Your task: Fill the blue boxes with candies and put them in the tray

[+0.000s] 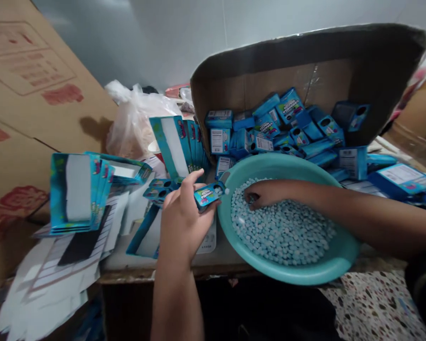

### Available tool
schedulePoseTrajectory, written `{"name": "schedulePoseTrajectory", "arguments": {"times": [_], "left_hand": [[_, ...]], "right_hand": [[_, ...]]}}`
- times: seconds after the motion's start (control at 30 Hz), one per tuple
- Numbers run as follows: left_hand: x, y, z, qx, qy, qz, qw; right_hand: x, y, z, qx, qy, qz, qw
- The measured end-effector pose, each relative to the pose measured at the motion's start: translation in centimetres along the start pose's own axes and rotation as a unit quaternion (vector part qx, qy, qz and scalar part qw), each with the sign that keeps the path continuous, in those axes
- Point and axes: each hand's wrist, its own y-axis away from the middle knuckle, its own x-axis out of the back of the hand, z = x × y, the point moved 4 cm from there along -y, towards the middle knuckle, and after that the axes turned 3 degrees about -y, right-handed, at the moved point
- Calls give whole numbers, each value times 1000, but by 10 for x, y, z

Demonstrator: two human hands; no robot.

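Observation:
My left hand (182,218) grips a small blue candy box (208,194), its open end pointing at the rim of a teal bowl (305,272). A pale candy sits at the box's mouth. The bowl holds a heap of light blue candies (284,227). My right hand (266,194) reaches in from the right and rests on the heap at its far left side, fingers curled into the candies. Whether it holds any is hidden.
A big open carton (305,61) behind the bowl is piled with small blue boxes (270,128). Flat blue box blanks (78,192) stand stacked at left, more blanks (179,142) in the middle. A plastic bag (135,118) and brown cardboard (28,85) lie behind.

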Motion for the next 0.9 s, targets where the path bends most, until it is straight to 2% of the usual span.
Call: {"name": "schedulePoseTrajectory", "arguments": {"times": [0.07, 0.13, 0.27, 0.43, 0.7, 0.83, 0.9], "left_hand": [[1, -5, 3, -14, -7, 8, 1000], [2, -5, 1, -4, 32, 34, 999], [1, 5, -9, 87, 103, 46, 990], [-4, 15, -35, 172, 154, 14, 973], [-6, 12, -88, 200, 196, -101, 955], [-6, 9, -100, 194, 204, -118, 952], [-5, 11, -101, 204, 208, -98, 951]], "right_hand": [[0, -1, 2, 0, -10, -1, 1000], [1, -1, 3, -8, -18, -7, 1000], [4, 0, 2, -13, -23, -6, 1000], [3, 2, -3, -16, 3, -11, 1000], [-2, 3, -1, -5, 16, -17, 1000], [-3, 1, 0, -5, 19, -20, 1000], [-3, 1, -1, -14, 22, -36, 999]]}}
